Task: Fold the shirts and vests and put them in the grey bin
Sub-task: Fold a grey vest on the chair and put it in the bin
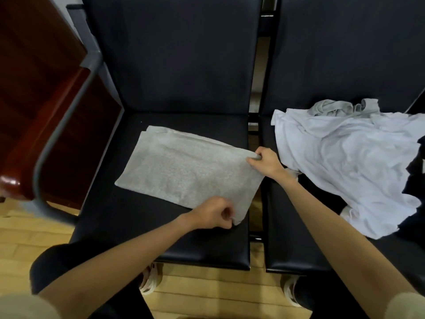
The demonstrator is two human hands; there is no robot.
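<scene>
Both arms reach forward, left hand and right hand pinching, fingers curled.

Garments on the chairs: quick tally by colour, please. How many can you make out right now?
Grey: 2, the folded grey garment pinched by the left hand and right hand, and a crumpled grey garment in the pile.
White: 1, the white shirt.
Dark: 1, a dark garment, partly hidden.
Total: 4 visible.

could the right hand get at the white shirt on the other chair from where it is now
Probably yes. The right hand pinches the far right corner of the grey garment, and the white shirt lies just beside it on the next seat with nothing between them. It would have to let go of that corner first.
</scene>
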